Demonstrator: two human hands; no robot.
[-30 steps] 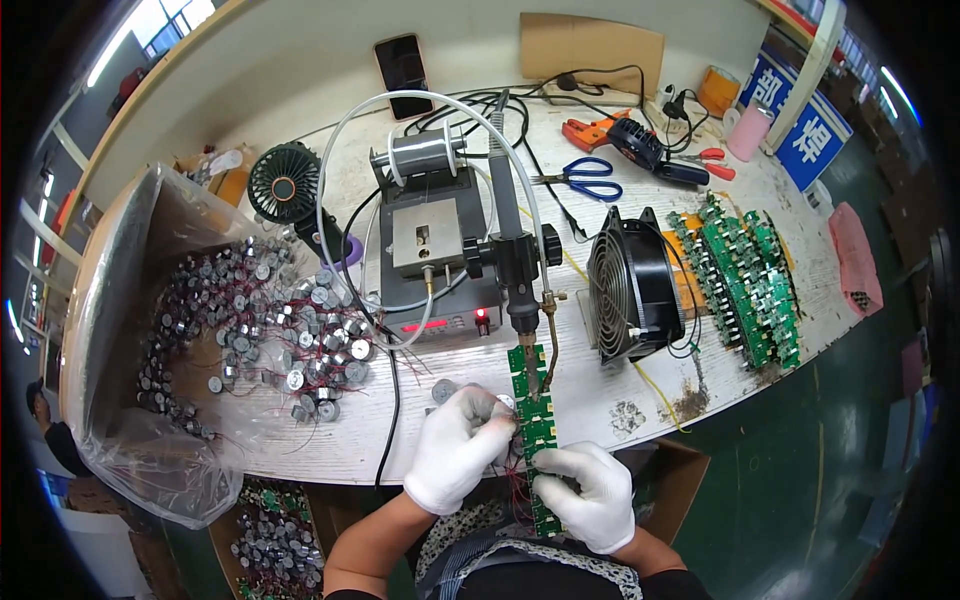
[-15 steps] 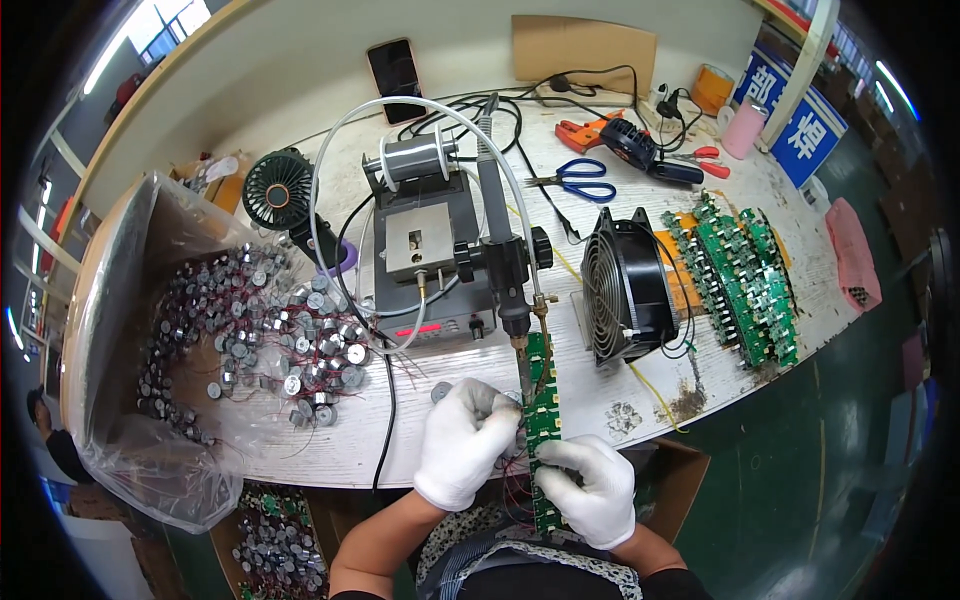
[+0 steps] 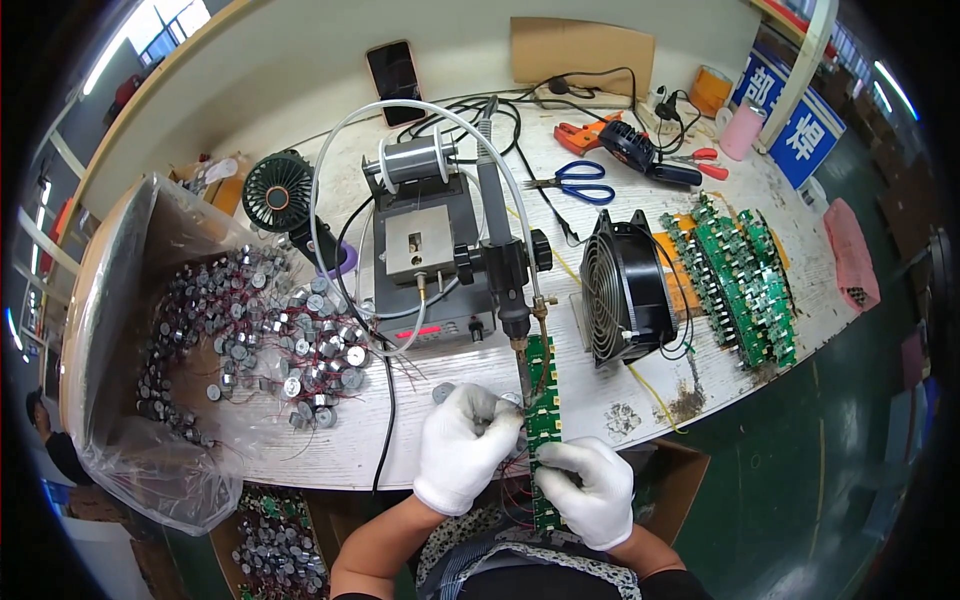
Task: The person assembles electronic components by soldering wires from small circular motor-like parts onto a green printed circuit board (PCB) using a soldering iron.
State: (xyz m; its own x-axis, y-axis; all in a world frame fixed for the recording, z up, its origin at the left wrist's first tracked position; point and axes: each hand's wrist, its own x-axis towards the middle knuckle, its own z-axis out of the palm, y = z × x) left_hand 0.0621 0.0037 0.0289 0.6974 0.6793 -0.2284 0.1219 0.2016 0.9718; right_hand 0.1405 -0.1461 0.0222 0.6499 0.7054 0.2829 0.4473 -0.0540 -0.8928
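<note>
At lower centre of the frame, a long green circuit board (image 3: pixel 546 385) running down the picture past the front edge of the white table (image 3: pixel 330 460). Just left of it, white-gloved left hand (image 3: pixel 462 455), fingers pinched together near the tip of the soldering iron (image 3: pixel 512 300); cannot tell what, if anything, between them. To the right, gloved right hand (image 3: pixel 592 497), closed on the board's right edge. Different from one second ago: board farther right against the iron, with the tip now along its left edge instead of over the middle.
</note>
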